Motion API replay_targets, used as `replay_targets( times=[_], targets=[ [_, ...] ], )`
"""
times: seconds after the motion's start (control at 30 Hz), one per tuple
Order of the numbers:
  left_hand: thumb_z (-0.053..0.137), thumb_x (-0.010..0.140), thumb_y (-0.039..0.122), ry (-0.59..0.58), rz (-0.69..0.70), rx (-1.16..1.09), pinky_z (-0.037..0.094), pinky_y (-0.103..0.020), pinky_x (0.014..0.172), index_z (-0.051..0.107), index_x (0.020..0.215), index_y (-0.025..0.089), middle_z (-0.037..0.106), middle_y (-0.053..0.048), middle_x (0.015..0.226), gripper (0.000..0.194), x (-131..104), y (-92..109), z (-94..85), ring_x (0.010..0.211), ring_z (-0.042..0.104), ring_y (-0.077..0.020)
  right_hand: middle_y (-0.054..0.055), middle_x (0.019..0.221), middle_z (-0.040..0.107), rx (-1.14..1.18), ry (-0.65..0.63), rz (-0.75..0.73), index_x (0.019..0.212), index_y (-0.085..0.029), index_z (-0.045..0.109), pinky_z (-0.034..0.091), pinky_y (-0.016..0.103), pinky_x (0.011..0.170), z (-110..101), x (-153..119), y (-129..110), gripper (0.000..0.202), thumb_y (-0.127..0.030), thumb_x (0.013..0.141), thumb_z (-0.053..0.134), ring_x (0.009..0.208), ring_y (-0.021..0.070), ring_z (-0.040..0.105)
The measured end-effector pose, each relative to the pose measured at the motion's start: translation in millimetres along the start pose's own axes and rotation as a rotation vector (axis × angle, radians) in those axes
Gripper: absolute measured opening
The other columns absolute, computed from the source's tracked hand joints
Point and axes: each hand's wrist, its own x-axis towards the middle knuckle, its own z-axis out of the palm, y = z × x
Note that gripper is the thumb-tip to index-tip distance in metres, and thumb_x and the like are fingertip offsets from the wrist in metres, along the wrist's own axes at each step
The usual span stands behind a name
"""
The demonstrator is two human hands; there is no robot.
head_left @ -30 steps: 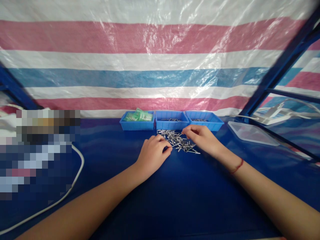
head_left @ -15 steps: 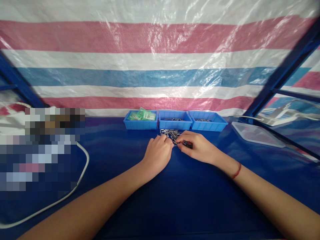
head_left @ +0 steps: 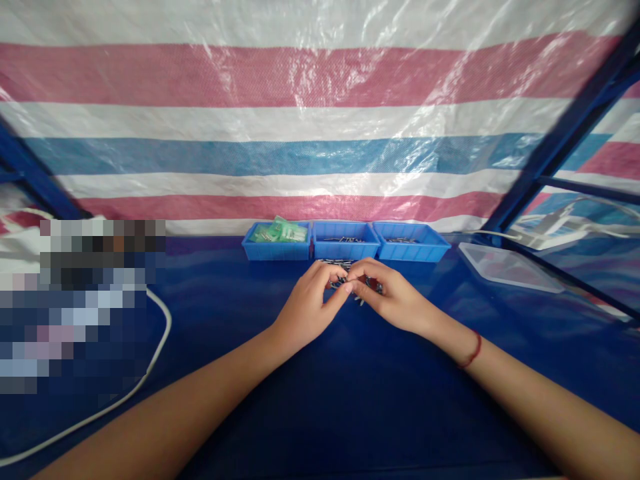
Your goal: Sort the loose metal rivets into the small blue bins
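Observation:
Thin metal pieces (head_left: 334, 263) lie in a pile on the blue table, partly hidden behind my hands. My left hand (head_left: 313, 297) is closed, thumb and fingers pinched at the pile's near side. Its fingertips meet those of my right hand (head_left: 387, 293), also pinched; what lies between the tips is too small to make out. A few metal pieces show under the right palm. Just behind the pile stand three blue bins: the left bin (head_left: 277, 251) with green bags (head_left: 284, 230), the middle bin (head_left: 346, 251) and the right bin (head_left: 413, 251) with metal pieces.
A white cable (head_left: 163, 340) curves over the table (head_left: 350, 400) at the left, beside a blurred patch. At the right lie a clear plastic lid (head_left: 507, 268) and a white power strip (head_left: 555, 233). Striped sheeting hangs behind, between blue frame posts.
My left hand has turned, so its thumb now shows, and its fingertips have come together with those of my right hand. The view has shifted slightly.

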Motion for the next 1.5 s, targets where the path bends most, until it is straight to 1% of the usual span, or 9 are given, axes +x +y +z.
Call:
replay_targets(
  times=[0.27, 0.4, 0.63, 0.8, 0.93, 1.13, 1.37, 1.43, 1.5],
  targets=[
    [0.051, 0.087, 0.023, 0.034, -0.016, -0.088, 0.044, -0.026, 0.069, 0.055, 0.084, 0.019, 0.058, -0.001, 0.084, 0.006, 0, -1, -1.9, 0.076, 0.055, -0.0127, 0.003, 0.081, 0.061, 0.096, -0.015, 0.093, 0.083, -0.018, 0.061, 0.042, 0.027, 0.062, 1, 0, -4, 0.017, -0.032, 0.086, 0.052, 0.07, 0.0136, 0.053],
    [0.049, 0.087, 0.022, 0.037, -0.023, -0.098, 0.043, -0.025, 0.069, 0.053, 0.084, 0.019, 0.057, -0.001, 0.084, 0.006, 0, 0, -3.0, 0.076, 0.053, -0.0124, 0.002, 0.081, 0.064, 0.115, -0.06, 0.127, 0.088, -0.018, 0.062, 0.043, 0.027, 0.06, 0, 0, -5, 0.016, -0.031, 0.083, 0.054, 0.067, 0.013, 0.054],
    [0.05, 0.086, 0.02, 0.036, -0.058, -0.1, 0.041, -0.024, 0.065, 0.051, 0.084, 0.018, 0.055, 0.0, 0.083, 0.003, 0, 3, -4.8, 0.074, 0.052, -0.0118, 0.002, 0.076, 0.064, 0.089, -0.111, 0.108, 0.08, -0.017, 0.064, 0.043, 0.027, 0.065, 0, 1, -5, 0.019, -0.029, 0.086, 0.05, 0.07, 0.0135, 0.056],
    [0.047, 0.089, 0.024, 0.035, -0.095, -0.083, 0.041, -0.024, 0.064, 0.052, 0.083, 0.018, 0.055, 0.0, 0.081, 0.009, -1, 1, -3.3, 0.076, 0.054, -0.0124, 0.002, 0.076, 0.064, 0.084, -0.005, 0.111, 0.082, -0.017, 0.063, 0.042, 0.025, 0.06, -3, 2, -2, 0.018, -0.031, 0.085, 0.054, 0.066, 0.0124, 0.056],
    [0.054, 0.085, 0.026, 0.051, -0.105, -0.109, 0.042, -0.024, 0.063, 0.052, 0.096, 0.019, 0.058, -0.002, 0.09, 0.013, -1, -2, -1.8, 0.076, 0.055, -0.0121, 0.002, 0.072, 0.064, -0.023, 0.064, 0.071, 0.082, -0.017, 0.063, 0.042, 0.025, 0.058, -8, 2, -1, 0.015, -0.029, 0.084, 0.055, 0.064, 0.0126, 0.056],
    [0.049, 0.089, 0.02, 0.032, -0.06, -0.094, 0.042, -0.024, 0.068, 0.056, 0.087, 0.019, 0.058, -0.001, 0.087, 0.007, 1, -2, -2.8, 0.077, 0.054, -0.0114, 0.002, 0.076, 0.065, -0.186, 0.068, -0.053, 0.078, -0.018, 0.063, 0.044, 0.026, 0.064, -15, 1, -6, 0.009, -0.019, 0.083, 0.056, 0.07, 0.0133, 0.058],
    [0.049, 0.089, 0.021, 0.002, -0.063, -0.071, 0.044, -0.025, 0.072, 0.056, 0.087, 0.018, 0.057, -0.001, 0.087, 0.008, 2, -4, -1.4, 0.08, 0.055, -0.0125, 0.002, 0.074, 0.064, -0.176, 0.081, -0.083, 0.077, -0.018, 0.062, 0.044, 0.024, 0.061, -16, 1, -15, 0.014, -0.025, 0.086, 0.054, 0.068, 0.0126, 0.057],
    [0.049, 0.089, 0.022, 0.018, -0.067, -0.049, 0.044, -0.026, 0.074, 0.056, 0.091, 0.019, 0.058, -0.002, 0.09, 0.008, 2, -3, -1.9, 0.082, 0.055, -0.0129, 0.003, 0.074, 0.064, -0.211, 0.131, -0.066, 0.076, -0.018, 0.062, 0.044, 0.025, 0.061, -21, 4, -10, 0.017, -0.028, 0.087, 0.052, 0.067, 0.0129, 0.057],
    [0.048, 0.089, 0.022, 0.035, -0.083, -0.016, 0.045, -0.027, 0.076, 0.056, 0.095, 0.019, 0.059, -0.002, 0.091, 0.01, 3, -2, -3.6, 0.082, 0.056, -0.013, 0.004, 0.075, 0.065, -0.278, 0.265, -0.014, 0.078, -0.018, 0.063, 0.044, 0.026, 0.062, -30, 7, 3, 0.019, -0.031, 0.086, 0.052, 0.066, 0.0141, 0.057]
  ],
)
